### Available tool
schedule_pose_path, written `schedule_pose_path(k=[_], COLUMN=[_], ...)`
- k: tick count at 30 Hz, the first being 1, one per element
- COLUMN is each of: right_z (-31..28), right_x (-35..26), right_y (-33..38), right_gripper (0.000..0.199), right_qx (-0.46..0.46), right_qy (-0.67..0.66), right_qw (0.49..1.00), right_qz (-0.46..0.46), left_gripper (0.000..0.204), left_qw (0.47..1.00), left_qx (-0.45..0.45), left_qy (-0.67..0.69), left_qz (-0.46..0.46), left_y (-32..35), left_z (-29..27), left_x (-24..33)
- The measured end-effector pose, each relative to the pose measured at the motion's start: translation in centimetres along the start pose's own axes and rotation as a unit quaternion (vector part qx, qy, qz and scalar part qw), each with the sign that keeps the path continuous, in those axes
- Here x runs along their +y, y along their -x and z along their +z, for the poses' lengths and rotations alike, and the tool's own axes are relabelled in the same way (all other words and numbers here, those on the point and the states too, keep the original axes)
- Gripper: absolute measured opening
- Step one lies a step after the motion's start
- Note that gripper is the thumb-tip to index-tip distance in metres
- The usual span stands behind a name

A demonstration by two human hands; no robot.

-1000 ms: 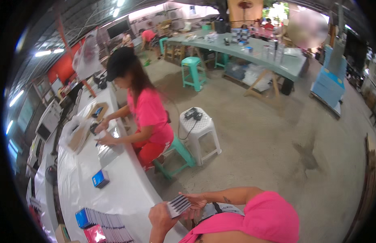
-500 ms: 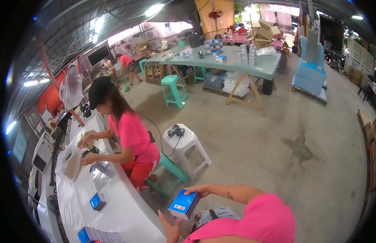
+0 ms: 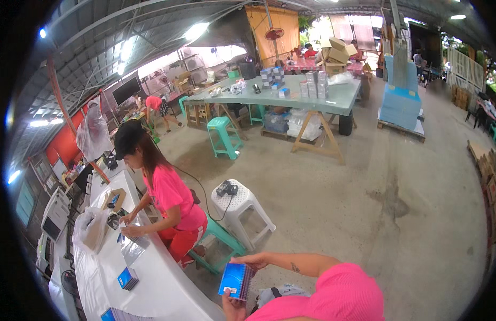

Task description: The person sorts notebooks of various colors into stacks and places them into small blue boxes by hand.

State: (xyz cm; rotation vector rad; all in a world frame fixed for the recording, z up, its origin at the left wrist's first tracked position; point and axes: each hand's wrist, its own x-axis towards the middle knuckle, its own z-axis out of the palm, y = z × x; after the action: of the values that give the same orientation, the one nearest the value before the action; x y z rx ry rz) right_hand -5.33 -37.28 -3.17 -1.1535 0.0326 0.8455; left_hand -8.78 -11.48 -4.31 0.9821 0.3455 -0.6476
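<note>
Holding, one stack of blue-covered, spiral-bound notebooks [image 3: 235, 280]: in front of the person, off the right edge of the white-covered table, top cover tilted up to view, bindings along the right side.

Right hand [image 3: 250, 260]: grasping the far end, forearm reaching in from the right. Left hand [image 3: 234, 308]: grasping the near end, thumb by the pale label; its lower fingers are hidden.

Change: half a second ago the left hand was spread open, apart from the stack, and the right alone bore it; a second ago the page edges faced up. Now the cover faces up and both ends are held. Judged meaning: the stack is turned and squared, better secured for checking or setting down; no placing done yet.

On the white-covered table [image 3: 170, 291]: one smaller blue notebook stack [image 3: 128, 279], standing apart; one row of notebooks [image 3: 125, 314], cut off by the lower edge, less of it showing than a second ago.

Beyond: one seated co-worker [image 3: 173, 195] in pink, hands at clear plastic wrap [image 3: 133, 250]. Beside the co-worker, one white stool [image 3: 238, 206] bearing black adapters [image 3: 227, 188]. Farther, one long green table [image 3: 339, 100] with stacked boxes [image 3: 312, 84].
</note>
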Motion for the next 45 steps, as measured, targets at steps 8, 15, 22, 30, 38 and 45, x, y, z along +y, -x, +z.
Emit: schedule_pose_path(k=[8,15,22,30,38,45], right_z=[6.9,10.6,-1.7,-3.2,-5.6,-5.8], right_x=[0.0,1.9,15.5,30.6,31.1,30.1], right_y=[-2.2,-5.4,7.3,20.0,27.6,31.9], right_gripper=[0.093,0.059,0.053,0.053,0.057,0.049], right_qx=[0.088,0.152,0.161,0.199,0.223,0.231], right_qy=[-0.264,-0.176,-0.215,-0.367,-0.315,-0.394], right_qw=[0.921,0.957,0.961,0.906,0.921,0.884], right_qz=[-0.272,-0.172,-0.06,0.07,-0.05,-0.102], left_gripper=[0.048,0.08,0.081,0.093,0.091,0.077], left_qw=[0.979,0.935,0.794,0.713,0.449,0.447], left_qx=[0.004,0.224,0.487,0.599,0.606,0.676], left_qy=[-0.042,-0.071,0.088,-0.098,-0.601,-0.559], left_qz=[0.198,0.266,0.354,0.351,0.265,0.175], left_y=[-0.3,8.9,22.5,38.1,35.4,35.7], left_z=[5.4,-2.6,-11.2,-19.1,-24.8,-17.4], left_x=[5.5,2.1,-6.9,-8.6,2.7,2.5])
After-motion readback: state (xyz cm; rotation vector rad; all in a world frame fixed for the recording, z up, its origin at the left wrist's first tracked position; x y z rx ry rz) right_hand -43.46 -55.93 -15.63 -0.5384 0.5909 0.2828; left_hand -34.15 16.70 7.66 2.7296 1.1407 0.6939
